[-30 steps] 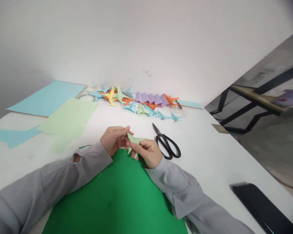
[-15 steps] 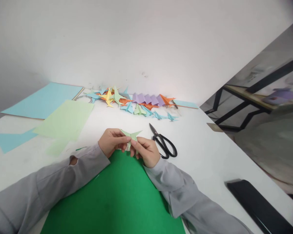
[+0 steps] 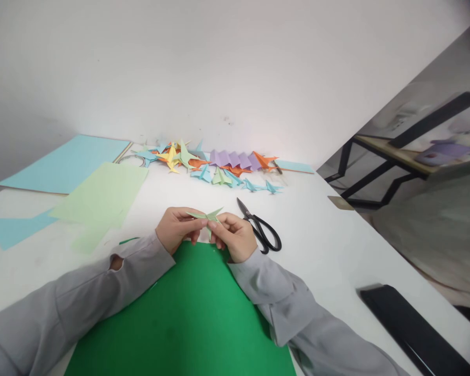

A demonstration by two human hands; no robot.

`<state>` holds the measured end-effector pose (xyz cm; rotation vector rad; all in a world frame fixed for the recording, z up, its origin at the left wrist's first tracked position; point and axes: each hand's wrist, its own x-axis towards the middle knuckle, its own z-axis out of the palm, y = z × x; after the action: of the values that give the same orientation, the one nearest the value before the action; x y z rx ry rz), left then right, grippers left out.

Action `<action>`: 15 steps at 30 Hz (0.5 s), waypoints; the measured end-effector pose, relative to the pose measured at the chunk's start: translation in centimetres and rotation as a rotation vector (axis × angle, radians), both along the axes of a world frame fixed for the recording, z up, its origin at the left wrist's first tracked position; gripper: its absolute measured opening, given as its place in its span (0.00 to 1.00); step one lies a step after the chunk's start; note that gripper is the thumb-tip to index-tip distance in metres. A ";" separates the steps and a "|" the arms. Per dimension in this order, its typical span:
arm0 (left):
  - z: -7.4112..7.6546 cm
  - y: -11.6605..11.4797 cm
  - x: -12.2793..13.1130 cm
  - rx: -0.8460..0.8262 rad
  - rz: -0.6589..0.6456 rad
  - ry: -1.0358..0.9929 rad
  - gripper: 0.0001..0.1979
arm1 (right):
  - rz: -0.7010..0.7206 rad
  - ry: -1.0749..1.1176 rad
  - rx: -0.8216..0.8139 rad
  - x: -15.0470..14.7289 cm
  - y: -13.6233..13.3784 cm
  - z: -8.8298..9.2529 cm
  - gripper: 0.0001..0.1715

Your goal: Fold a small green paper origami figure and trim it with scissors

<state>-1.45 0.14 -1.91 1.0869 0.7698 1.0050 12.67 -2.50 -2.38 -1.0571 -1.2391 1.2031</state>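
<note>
Between my two hands is a small light-green folded paper figure, its thin points spreading out to both sides. My left hand pinches it from the left, thumb toward me. From the other side, my right hand grips it with thumb and fingers, the two thumbs almost meeting at its middle. Part of its lower end is hidden by the fingers. Both hands are over the far edge of a green sheet. Black-handled scissors lie just right of my right hand.
Along the wall sits a row of folded paper figures beside a purple pleated strip. Blue sheets and a pale green sheet lie at left. A long black object rests at right, and a dark-framed shelf stands beyond the table.
The paper figure has tilted in my fingers, its left point now lying flatter over my left hand. My hands stay in nearly the same place, and the view has shifted slightly.
</note>
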 end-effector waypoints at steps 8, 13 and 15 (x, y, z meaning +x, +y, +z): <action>0.8 -0.1 -0.2 -0.084 -0.027 -0.004 0.10 | -0.273 -0.069 0.166 -0.4 -0.2 0.0 0.07; 1.4 0.1 -0.1 -0.155 -0.005 -0.073 0.18 | -0.317 -0.157 0.198 -0.2 -0.1 -0.3 0.05; 1.4 0.0 -0.1 -0.131 0.036 -0.069 0.24 | -0.312 -0.182 0.247 -0.2 0.0 -0.4 0.04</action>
<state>-1.55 0.16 -0.49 0.9246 0.7906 1.0032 12.46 -2.54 -2.81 -1.1418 -1.2685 0.7096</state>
